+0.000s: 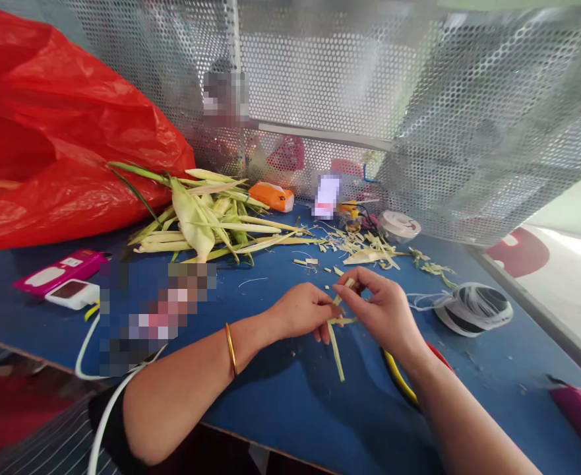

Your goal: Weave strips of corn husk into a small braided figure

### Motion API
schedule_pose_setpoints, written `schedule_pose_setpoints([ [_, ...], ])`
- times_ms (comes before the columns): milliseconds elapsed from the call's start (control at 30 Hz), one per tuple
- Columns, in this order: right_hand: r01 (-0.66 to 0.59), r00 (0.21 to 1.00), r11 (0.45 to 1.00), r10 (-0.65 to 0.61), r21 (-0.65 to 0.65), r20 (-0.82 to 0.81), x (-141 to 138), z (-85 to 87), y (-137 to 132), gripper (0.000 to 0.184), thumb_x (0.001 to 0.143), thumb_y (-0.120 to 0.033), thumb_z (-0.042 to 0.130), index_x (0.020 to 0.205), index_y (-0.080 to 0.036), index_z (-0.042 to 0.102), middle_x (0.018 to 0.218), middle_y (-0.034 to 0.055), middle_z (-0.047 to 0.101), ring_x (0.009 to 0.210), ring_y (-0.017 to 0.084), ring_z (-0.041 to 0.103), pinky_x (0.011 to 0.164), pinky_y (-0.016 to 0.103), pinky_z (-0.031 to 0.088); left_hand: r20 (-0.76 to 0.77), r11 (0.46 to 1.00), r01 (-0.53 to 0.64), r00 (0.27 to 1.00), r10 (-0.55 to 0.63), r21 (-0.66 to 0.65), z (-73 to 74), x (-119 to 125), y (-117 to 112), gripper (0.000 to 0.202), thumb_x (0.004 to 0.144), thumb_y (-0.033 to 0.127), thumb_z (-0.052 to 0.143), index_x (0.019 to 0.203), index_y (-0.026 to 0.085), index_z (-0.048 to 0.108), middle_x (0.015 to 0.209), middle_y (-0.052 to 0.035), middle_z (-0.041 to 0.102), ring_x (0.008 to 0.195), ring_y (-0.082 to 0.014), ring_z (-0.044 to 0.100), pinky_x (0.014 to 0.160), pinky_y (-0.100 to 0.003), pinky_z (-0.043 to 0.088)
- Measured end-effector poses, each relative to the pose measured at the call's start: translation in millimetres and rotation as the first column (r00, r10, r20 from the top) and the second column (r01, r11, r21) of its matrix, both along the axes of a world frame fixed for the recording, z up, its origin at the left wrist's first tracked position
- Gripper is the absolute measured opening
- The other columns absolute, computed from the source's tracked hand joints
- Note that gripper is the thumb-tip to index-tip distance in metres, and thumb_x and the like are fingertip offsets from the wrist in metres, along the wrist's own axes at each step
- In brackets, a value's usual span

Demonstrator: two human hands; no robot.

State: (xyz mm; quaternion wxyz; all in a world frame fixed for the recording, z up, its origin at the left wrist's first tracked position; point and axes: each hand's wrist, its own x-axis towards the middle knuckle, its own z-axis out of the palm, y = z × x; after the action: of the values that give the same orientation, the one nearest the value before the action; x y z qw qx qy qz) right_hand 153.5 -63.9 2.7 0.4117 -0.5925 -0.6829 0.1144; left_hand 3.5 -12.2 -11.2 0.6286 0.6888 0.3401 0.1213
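Over the blue table, my left hand pinches pale green corn husk strips between thumb and fingers. One strip hangs down below it and another points right. My right hand, close on the right, has thumb and forefinger closed on the upper end of a folded husk strip. The fingers partly cover where the strips cross. Behind my hands lie husk scraps. Beneath my right forearm, a tool's yellow and red handles show in part. A pile of corn husks rests at the back left.
A red plastic bag bulges at the left. Along the back are an orange tissue pack, a lit phone and a tape roll. A thread spool stands right. A white cable crosses the left edge. Perforated panels rise behind.
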Motion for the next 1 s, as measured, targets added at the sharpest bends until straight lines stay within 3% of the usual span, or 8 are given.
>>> schedule_pose_setpoints([
  [100, 0.033, 0.954, 0.951, -0.122, 0.307, 0.274, -3.2, 4.7, -6.4, 0.011, 0.087, -0.023, 0.058, 0.076, -0.021, 0.061, 0.064, -0.0028, 0.065, 0.061, 0.014, 0.059, 0.077, 0.032, 0.040, 0.031, 0.984, -0.170, 0.985, 0.172, -0.052, 2.6, -0.5, 4.7, 0.026, 0.082, 0.031, 0.051, 0.065, 0.015, 0.063, 0.051, -0.0011, 0.062, 0.046, -0.0118, 0.055, 0.050, -0.023, 0.040],
  [167, -0.017, 0.899, 0.911, -0.167, 0.412, 0.405, -7.1, 5.6, -9.8, 0.012, 0.090, -0.019, 0.056, 0.078, -0.020, 0.061, 0.067, -0.0019, 0.067, 0.062, 0.015, 0.060, 0.083, 0.034, 0.038, 0.069, 0.959, -0.252, 0.962, 0.262, -0.130, 5.8, -0.9, 5.7, 0.025, 0.081, 0.029, 0.050, 0.064, 0.015, 0.062, 0.057, -0.0023, 0.065, 0.049, -0.0111, 0.057, 0.049, -0.022, 0.037],
  [333, -0.030, 0.843, 0.896, -0.216, 0.443, 0.493, -18.2, -1.7, -12.6, 0.013, 0.091, -0.015, 0.057, 0.081, -0.020, 0.063, 0.071, -0.0008, 0.070, 0.064, 0.016, 0.062, 0.088, 0.037, 0.038, 0.185, 0.885, -0.348, 0.891, 0.415, -0.310, 11.6, -0.5, 2.7, 0.019, 0.078, 0.023, 0.053, 0.063, 0.015, 0.062, 0.059, -0.0009, 0.064, 0.054, -0.0105, 0.058, 0.052, -0.021, 0.038],
  [600, 0.030, 0.778, 0.861, -0.339, 0.508, 0.529, -23.5, -10.2, -14.5, 0.010, 0.091, -0.020, 0.058, 0.085, -0.023, 0.065, 0.079, 0.0001, 0.072, 0.076, 0.020, 0.061, 0.089, 0.040, 0.036, 0.281, 0.800, -0.284, 0.831, 0.480, -0.529, 15.0, -1.2, 5.2, 0.016, 0.075, 0.012, 0.052, 0.064, 0.014, 0.064, 0.063, -0.0010, 0.063, 0.061, -0.0109, 0.059, 0.064, -0.024, 0.048],
  [767, 0.041, 0.758, 0.853, -0.366, 0.521, 0.540, -23.0, -10.8, -13.6, 0.012, 0.092, -0.019, 0.058, 0.084, -0.023, 0.066, 0.078, 0.0006, 0.071, 0.077, 0.020, 0.059, 0.087, 0.040, 0.037, 0.356, 0.806, -0.222, 0.810, 0.466, -0.549, 12.1, -1.3, 4.6, 0.015, 0.078, 0.021, 0.060, 0.065, 0.014, 0.064, 0.063, -0.0015, 0.063, 0.061, -0.0115, 0.059, 0.067, -0.026, 0.049],
  [1000, 0.022, 0.755, 0.850, -0.359, 0.526, 0.548, -23.8, -14.7, -10.0, 0.011, 0.091, -0.018, 0.058, 0.087, -0.023, 0.066, 0.079, 0.0007, 0.071, 0.077, 0.020, 0.058, 0.090, 0.040, 0.036, 0.337, 0.805, -0.272, 0.802, 0.493, -0.528, 8.6, 1.8, 3.1, 0.014, 0.080, 0.025, 0.062, 0.072, 0.014, 0.065, 0.069, -0.0016, 0.062, 0.066, -0.0123, 0.059, 0.071, -0.028, 0.049],
])
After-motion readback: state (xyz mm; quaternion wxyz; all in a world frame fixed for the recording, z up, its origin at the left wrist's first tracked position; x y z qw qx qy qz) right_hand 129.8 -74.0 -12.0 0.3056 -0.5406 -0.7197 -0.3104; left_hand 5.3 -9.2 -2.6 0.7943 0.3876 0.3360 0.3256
